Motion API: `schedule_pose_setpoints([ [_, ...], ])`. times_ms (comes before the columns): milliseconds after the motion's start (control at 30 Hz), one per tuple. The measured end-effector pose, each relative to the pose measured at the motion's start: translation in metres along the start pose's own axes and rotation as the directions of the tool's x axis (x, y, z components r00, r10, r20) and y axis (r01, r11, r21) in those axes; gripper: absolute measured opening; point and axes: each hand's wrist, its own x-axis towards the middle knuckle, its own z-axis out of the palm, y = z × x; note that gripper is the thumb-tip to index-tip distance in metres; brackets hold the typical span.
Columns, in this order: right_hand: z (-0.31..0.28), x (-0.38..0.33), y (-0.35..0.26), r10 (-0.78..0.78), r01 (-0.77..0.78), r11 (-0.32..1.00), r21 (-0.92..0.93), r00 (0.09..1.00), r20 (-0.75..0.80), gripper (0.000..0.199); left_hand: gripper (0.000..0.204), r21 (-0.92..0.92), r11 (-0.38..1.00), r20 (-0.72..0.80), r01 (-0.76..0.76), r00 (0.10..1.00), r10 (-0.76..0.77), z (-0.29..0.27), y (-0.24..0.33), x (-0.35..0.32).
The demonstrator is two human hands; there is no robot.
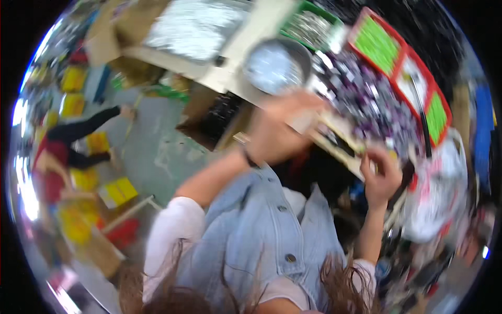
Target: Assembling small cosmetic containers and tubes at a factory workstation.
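My left hand is blurred by motion over the near edge of the worktable, beside a round metal bowl with pale, clear-looking contents. A small pale flat piece shows at its fingers, which look closed on it; its kind is too smeared to name. My right hand is at the table's edge to the right, thumb and forefinger curled together in a pinch. Whatever lies between those fingertips is too small to make out. Beyond both hands spreads a heap of small shiny purple, grey and clear pieces.
Red trays with bright green and white contents line the back right. A green bin holds small metallic parts. Silvery items fill a tray at the far left. A white plastic bag hangs at right. Another person is at left among yellow boxes.
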Motion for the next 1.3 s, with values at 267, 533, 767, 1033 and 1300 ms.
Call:
schedule_pose_setpoints([
  [267, 0.018, -0.014, 0.012, 0.045, -0.040, 0.993, -0.112, 0.998, 0.041, 0.015, 0.028, -0.048, 0.984, 0.336, -0.173, 0.925, 0.179, 0.029, -0.005, -0.021],
  [533, 0.042, 0.006, 0.011, 0.016, -0.003, 0.997, -0.076, 0.985, 0.174, 0.016, 0.039, 0.127, 0.921, 0.398, -0.368, 0.869, 0.292, 0.051, -0.035, -0.048],
  [767, 0.039, 0.013, 0.004, 0.091, -0.060, 0.989, -0.133, 0.965, 0.246, 0.016, 0.043, 0.198, 0.811, 0.534, -0.551, 0.754, 0.382, 0.046, -0.045, -0.045],
  [1033, 0.037, 0.015, -0.006, 0.211, -0.175, 0.968, -0.178, 0.956, 0.204, 0.015, 0.051, 0.281, 0.677, 0.663, -0.680, 0.648, 0.375, 0.045, -0.050, -0.048],
  [1300, 0.040, 0.016, -0.005, 0.139, -0.078, 0.964, -0.254, 0.963, 0.232, 0.009, 0.056, 0.212, 0.739, 0.669, -0.639, 0.646, 0.366, 0.051, -0.054, -0.054],
])
